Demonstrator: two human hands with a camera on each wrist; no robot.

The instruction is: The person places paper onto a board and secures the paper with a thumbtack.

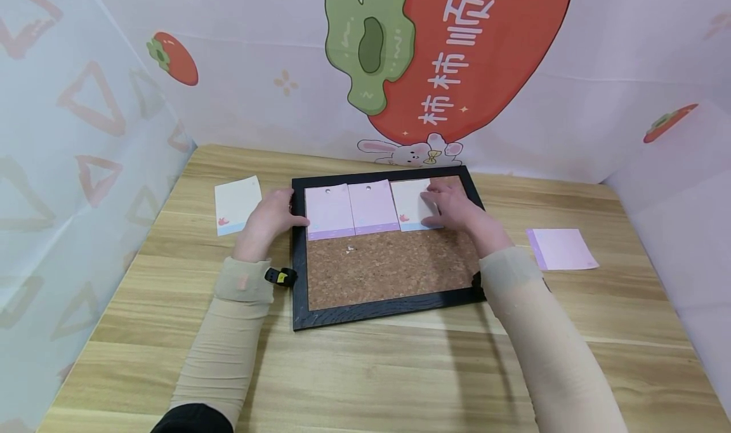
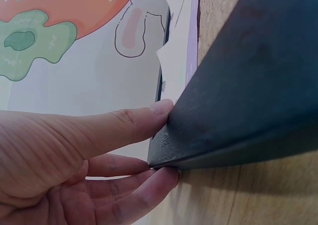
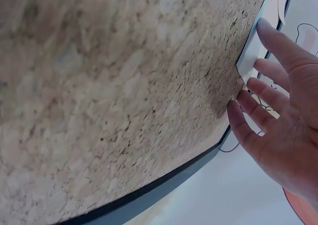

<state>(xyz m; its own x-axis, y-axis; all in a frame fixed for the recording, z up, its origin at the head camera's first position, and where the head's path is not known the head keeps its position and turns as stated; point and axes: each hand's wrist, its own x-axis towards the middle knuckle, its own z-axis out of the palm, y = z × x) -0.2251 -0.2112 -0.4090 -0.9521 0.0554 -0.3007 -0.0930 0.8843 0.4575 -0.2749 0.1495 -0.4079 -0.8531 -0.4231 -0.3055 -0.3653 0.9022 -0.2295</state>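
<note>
Fingertips of the right hand (image 1: 451,206) cover the top right part of a white note (image 1: 410,206), so whether a pin sits under them cannot be told; the right wrist view shows only a sliver of that note's edge beside spread, nearly straight fingers (image 3: 271,41) lying on it and on the cork. Much of the left wrist view is filled by the dark frame seen edge-on, blurred and close. The left hand (image 1: 268,220) lies flat at the left side of the corkboard (image 1: 388,265), thumb on the frame's top face and straight fingers against its outer edge, steadying rather than gripping. The corkboard is a brown cork panel in a black frame, lying flat on the table (image 1: 365,369) between the two hands. Just left of the right hand, two lilac notes (image 1: 351,209) sit side by side along the board's upper edge, each with a small pin near its top. Beyond the left hand lies a white card (image 1: 237,204); right of the right forearm lies a lilac pad (image 1: 562,249).
</note>
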